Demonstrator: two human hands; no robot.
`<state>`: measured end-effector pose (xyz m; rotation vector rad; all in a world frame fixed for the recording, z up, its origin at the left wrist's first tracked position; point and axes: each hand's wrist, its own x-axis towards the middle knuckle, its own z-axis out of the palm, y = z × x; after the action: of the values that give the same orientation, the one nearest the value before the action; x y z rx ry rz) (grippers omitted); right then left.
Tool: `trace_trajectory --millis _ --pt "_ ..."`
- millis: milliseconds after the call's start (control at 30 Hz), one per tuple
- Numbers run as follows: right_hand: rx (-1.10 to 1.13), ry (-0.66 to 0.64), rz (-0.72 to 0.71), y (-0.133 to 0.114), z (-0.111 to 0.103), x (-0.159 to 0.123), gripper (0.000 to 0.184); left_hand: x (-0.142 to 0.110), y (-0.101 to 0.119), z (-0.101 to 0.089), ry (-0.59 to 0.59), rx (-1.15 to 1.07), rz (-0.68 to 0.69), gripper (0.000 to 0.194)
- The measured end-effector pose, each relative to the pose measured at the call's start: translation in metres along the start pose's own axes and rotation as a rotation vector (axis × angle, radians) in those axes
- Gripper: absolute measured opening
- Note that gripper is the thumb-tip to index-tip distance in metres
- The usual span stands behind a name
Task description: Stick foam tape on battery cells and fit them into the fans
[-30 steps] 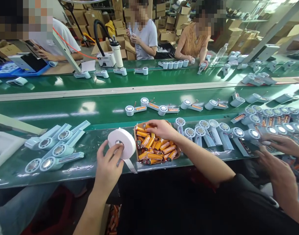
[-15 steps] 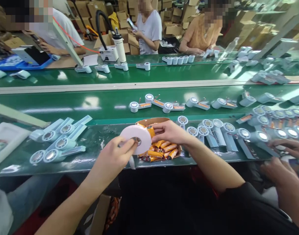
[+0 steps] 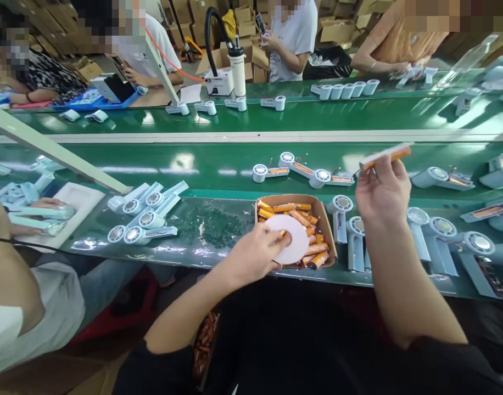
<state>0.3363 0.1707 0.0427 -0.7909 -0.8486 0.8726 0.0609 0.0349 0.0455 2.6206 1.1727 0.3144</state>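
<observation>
My left hand (image 3: 251, 253) grips a white roll of tape (image 3: 291, 247), with fingers at its core, over the front of a cardboard box (image 3: 329, 222). Orange battery cells (image 3: 313, 247) fill that box, partly hidden by the roll. Raised over the bench to the right, my right hand (image 3: 383, 192) pinches one orange battery (image 3: 395, 156) with a white strip along its top. Below this hand stand pale blue handheld fan bodies (image 3: 356, 244), some partly covered by my forearm.
More fan parts (image 3: 148, 219) lie left of the box. Several wired fan bodies (image 3: 320, 177) rest on the green conveyor (image 3: 218, 170). A slanted metal post (image 3: 62, 148) crosses the left side. Co-workers sit or stand across the line, and a co-worker's arm (image 3: 0, 219) is at left.
My right hand has moved from beside the tape roll up and right, carrying a battery away. The roll remains in my left hand, now over the box. The view has shifted left.
</observation>
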Motion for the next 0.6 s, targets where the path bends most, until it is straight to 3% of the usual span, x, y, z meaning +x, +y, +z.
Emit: trace_trajectory --millis 67,100,133,167,233,267,367,433,500,600 --pt "-0.013 -0.058 0.048 -0.007 -0.003 0.012 0.024 0.004 -0.035 -0.021 -0.082 -0.150 -0.065 0.090" --pt "-0.021 -0.107 0.101 -0.013 -0.005 0.010 0.029 0.002 -0.059 -0.035 -0.102 -0.209 -0.130 0.086" --pt "-0.025 -0.147 0.154 -0.018 -0.009 0.004 0.037 -0.003 -0.086 -0.048 -0.085 -0.235 -0.251 0.070" --pt "-0.031 -0.174 0.203 -0.024 -0.016 -0.004 0.046 -0.013 -0.113 -0.061 -0.016 -0.197 -0.436 0.054" --pt "-0.069 -0.180 0.272 -0.034 -0.037 -0.024 0.056 -0.040 -0.163 -0.082 0.177 0.104 -0.808 0.044" --pt "-0.102 -0.161 0.287 -0.038 -0.050 -0.033 0.056 -0.056 -0.182 -0.089 0.202 0.176 -0.874 0.045" --pt "-0.222 -0.069 0.271 -0.048 -0.087 -0.052 0.044 -0.096 -0.215 -0.100 0.185 0.247 -0.880 0.047" --pt "-0.307 -0.029 0.261 -0.054 -0.102 -0.056 0.038 -0.104 -0.226 -0.104 0.154 0.253 -0.815 0.045" --pt "-0.372 -0.030 0.251 -0.059 -0.105 -0.054 0.037 -0.091 -0.238 -0.108 0.108 0.259 -0.729 0.038" --pt "-0.414 -0.109 0.230 -0.055 -0.076 -0.033 0.044 -0.030 -0.264 -0.104 0.022 0.259 -0.564 0.026"
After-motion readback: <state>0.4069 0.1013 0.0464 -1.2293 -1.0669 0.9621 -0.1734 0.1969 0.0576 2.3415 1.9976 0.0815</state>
